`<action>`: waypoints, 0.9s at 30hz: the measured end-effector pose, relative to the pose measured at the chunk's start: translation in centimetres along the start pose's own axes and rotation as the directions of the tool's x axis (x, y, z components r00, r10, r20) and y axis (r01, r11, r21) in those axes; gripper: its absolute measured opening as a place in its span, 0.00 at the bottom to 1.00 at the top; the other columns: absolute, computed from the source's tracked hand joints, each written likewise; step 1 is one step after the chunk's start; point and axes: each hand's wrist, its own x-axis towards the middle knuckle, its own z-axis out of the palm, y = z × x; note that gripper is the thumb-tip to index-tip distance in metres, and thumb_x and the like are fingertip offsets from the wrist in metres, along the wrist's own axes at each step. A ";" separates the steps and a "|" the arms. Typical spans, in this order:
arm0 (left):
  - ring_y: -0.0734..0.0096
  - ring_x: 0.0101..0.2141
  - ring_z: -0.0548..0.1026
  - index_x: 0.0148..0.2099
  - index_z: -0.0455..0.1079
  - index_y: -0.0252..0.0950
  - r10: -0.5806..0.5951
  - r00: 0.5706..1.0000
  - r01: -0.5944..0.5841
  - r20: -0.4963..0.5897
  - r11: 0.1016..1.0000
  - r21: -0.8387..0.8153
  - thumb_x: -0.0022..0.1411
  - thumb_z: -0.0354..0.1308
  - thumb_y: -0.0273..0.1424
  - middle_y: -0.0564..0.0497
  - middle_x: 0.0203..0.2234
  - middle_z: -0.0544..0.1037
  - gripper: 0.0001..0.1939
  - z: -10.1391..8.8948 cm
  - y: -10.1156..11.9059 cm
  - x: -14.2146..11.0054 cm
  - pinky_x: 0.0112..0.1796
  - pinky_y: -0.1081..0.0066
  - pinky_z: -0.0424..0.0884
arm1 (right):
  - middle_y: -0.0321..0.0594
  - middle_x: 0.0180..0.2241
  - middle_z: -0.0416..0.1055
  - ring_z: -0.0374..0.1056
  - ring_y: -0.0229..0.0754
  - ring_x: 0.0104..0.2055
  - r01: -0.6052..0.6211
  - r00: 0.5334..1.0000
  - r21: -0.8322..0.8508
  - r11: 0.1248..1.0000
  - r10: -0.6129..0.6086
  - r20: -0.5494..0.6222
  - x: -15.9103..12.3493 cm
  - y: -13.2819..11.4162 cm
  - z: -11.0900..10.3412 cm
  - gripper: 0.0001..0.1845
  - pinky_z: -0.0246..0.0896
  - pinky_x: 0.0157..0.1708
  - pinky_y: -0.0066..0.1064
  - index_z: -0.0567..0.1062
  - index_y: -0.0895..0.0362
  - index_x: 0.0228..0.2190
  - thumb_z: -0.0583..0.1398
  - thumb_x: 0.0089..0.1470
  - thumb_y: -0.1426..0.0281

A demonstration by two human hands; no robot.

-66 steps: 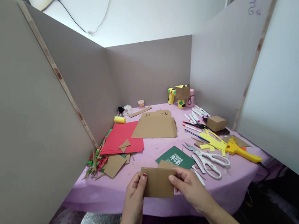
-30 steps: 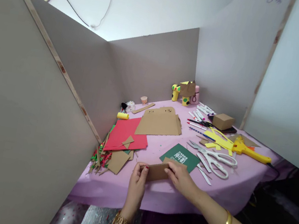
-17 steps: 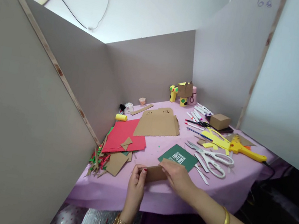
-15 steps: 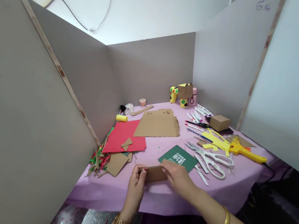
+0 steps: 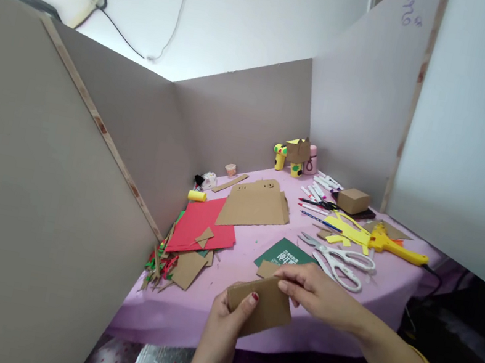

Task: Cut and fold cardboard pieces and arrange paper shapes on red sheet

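Note:
A brown rectangular piece of cardboard [image 5: 270, 313] is held above the table's near edge, tilted. My left hand [image 5: 224, 322] is closed on its left side, the thumb with a dark red nail lying across its face. At the upper right corner, the fingers of my right hand [image 5: 310, 288] pinch the same cardboard's edge. Just behind it a smaller bit of cardboard [image 5: 268, 268] lies by the green card with white print [image 5: 285, 253], partly covered by my right hand. White-handled scissors [image 5: 341, 260] rest beyond my right hand.
A yellow glue gun [image 5: 395, 246] with its cord lies at the right, by yellow paper scraps [image 5: 349, 230]. Red sheets [image 5: 201, 227] and cardboard offcuts [image 5: 187, 270] are at the left. Farther back are a large cardboard sheet [image 5: 256, 208], markers [image 5: 316, 191] and a cardboard box [image 5: 354, 200].
The cardboard has come up and nearer to me, its broad face now showing. My left thumb has moved onto its face. A smaller cardboard piece now shows on the green card.

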 end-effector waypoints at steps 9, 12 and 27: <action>0.66 0.30 0.75 0.37 0.72 0.30 -0.044 0.997 0.041 -0.056 0.998 -0.043 0.46 0.65 0.34 0.45 0.29 0.79 0.17 2.6 1.0 -0.9 0.34 0.69 0.70 | 0.33 0.23 0.66 0.60 0.34 0.24 -0.024 0.999 -0.042 0.999 0.022 -0.042 -1.1 -0.4 -1.0 0.09 0.52 0.24 0.23 0.72 0.57 0.29 0.52 0.56 0.71; 0.65 0.30 0.75 0.38 0.71 0.29 -0.058 0.996 0.057 -0.071 0.998 -0.018 0.46 0.65 0.34 0.45 0.29 0.79 0.17 2.8 0.3 -0.4 0.33 0.70 0.70 | 0.33 0.23 0.66 0.60 0.34 0.24 -0.061 0.997 -0.002 0.998 0.061 -0.049 -1.3 0.4 -0.7 0.09 0.53 0.23 0.23 0.73 0.57 0.30 0.53 0.56 0.69; 0.71 0.28 0.75 0.43 0.68 0.32 -0.261 0.961 0.249 -0.094 0.961 -0.120 0.52 0.61 0.31 0.47 0.31 0.79 0.15 2.7 1.0 0.4 0.26 0.75 0.69 | 0.54 0.41 0.70 0.66 0.55 0.43 -0.521 0.852 -0.634 0.571 0.302 -0.427 -4.1 11.8 -8.7 0.13 0.60 0.37 0.40 0.72 0.60 0.39 0.54 0.52 0.71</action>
